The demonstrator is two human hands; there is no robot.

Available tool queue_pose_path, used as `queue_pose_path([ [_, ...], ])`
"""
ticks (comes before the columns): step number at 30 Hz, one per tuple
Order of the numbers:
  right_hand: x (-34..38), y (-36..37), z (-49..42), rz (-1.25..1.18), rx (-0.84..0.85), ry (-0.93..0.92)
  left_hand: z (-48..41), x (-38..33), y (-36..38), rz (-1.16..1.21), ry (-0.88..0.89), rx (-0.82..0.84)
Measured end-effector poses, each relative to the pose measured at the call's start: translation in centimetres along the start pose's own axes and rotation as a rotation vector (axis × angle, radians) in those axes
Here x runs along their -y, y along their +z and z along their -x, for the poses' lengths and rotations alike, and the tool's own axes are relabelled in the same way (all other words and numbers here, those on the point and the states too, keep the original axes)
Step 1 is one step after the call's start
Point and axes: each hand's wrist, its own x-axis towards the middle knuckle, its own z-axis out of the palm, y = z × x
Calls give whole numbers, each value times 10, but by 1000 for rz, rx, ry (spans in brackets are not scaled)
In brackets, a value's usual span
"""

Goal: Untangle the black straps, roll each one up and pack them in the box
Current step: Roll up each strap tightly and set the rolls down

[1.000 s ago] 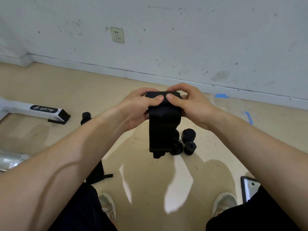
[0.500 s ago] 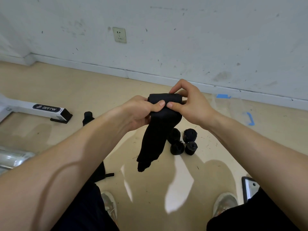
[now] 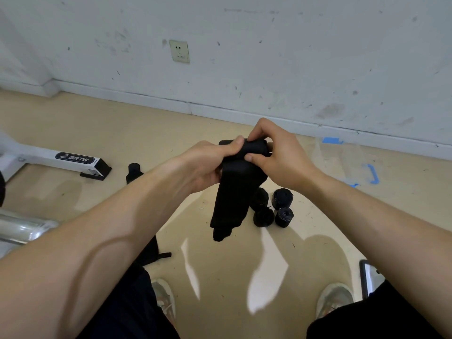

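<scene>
A wide black strap (image 3: 232,199) hangs in front of me, its top end rolled into a short tube between both hands. My left hand (image 3: 205,165) grips the roll from the left, thumb on top. My right hand (image 3: 276,155) pinches it from the right with thumb and fingers. The loose tail dangles down above the floor. Several rolled black straps (image 3: 274,206) sit on the floor just behind it. Another black rolled strap (image 3: 134,170) lies to the left. A clear plastic box (image 3: 347,160) with blue clips stands at the right near the wall.
A white metal frame foot marked BRTW (image 3: 73,159) lies on the floor at left, with a shiny metal tube (image 3: 22,228) below it. A dark strap end (image 3: 156,253) pokes out under my left arm. A tablet edge (image 3: 367,277) lies by my right shoe.
The roll at the top has grown thicker and the hanging tail is shorter. The tail swung left and has come back toward the middle. My right fingers shifted over the top of the roll.
</scene>
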Motion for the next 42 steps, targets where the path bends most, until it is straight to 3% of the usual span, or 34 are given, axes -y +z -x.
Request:
queue_pose_path([
  [7,-1,-15,0,-542,117,259,-4,5,-1,-66,94,17],
  [10,2,-14,0,-649,123,367,-4,5,-2,-65,138,12],
  [23,1,-9,-1,-621,42,327,-2,4,5,-161,243,63],
  [31,-1,-8,2,-649,44,408,-4,2,7,-65,248,-37],
  [35,0,-1,6,-577,135,440,-7,6,10,-11,305,-124],
  [38,3,13,10,-610,84,445,-5,8,15,35,366,-212],
  [42,6,35,17,-443,14,349,-9,13,17,-9,399,-370],
])
